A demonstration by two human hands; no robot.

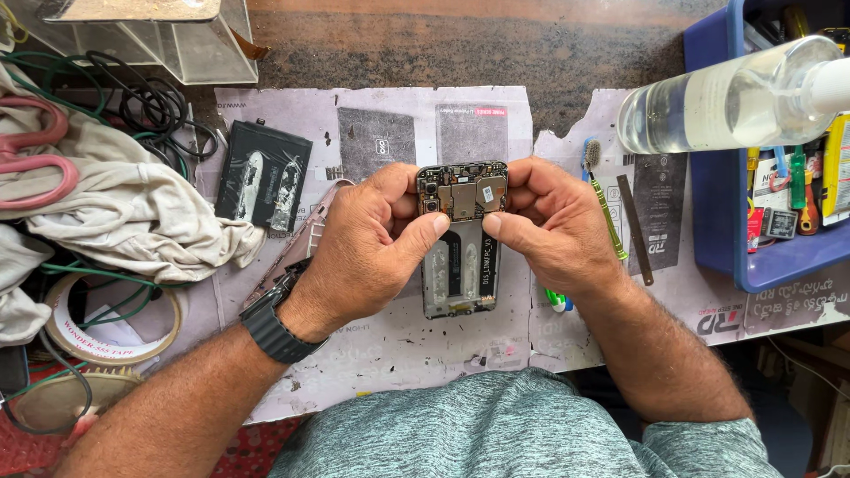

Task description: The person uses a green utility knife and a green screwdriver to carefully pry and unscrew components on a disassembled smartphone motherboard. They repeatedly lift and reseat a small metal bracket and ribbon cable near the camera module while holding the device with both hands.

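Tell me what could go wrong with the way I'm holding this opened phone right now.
Both thumbs press near the bare circuit board of the phone; too much force might bend it or strain a connector. The clear bottle lies on its side close by and could leak or roll toward the parts.

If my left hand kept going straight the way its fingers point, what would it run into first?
The left hand points rightward across the opened phone, so it would likely first meet the right hand, whose thumb nearly touches it already.

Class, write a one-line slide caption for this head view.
Both hands, left and right, grip an opened phone above a worn mat.
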